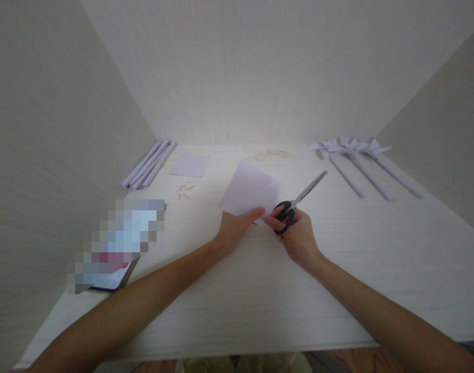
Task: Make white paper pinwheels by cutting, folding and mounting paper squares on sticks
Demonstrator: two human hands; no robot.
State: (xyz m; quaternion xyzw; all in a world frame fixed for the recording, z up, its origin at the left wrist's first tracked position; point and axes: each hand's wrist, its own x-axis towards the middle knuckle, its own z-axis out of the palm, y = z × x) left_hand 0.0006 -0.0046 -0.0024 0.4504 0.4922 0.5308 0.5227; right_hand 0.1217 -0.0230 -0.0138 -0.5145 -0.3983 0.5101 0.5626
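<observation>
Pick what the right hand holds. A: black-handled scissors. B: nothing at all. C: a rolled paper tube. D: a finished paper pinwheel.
A: the right hand has its fingers through the black handles of the scissors, blades pointing up and right, beside the folded paper held by the left hand.

a paper-craft booth: pale panel walls [58,129] enclosing a worktable [260,290].

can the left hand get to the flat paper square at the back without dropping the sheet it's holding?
Probably not freely: the left hand is pinching the folded sheet. The path to the paper square looks open, with only small sticks beside it.
</observation>
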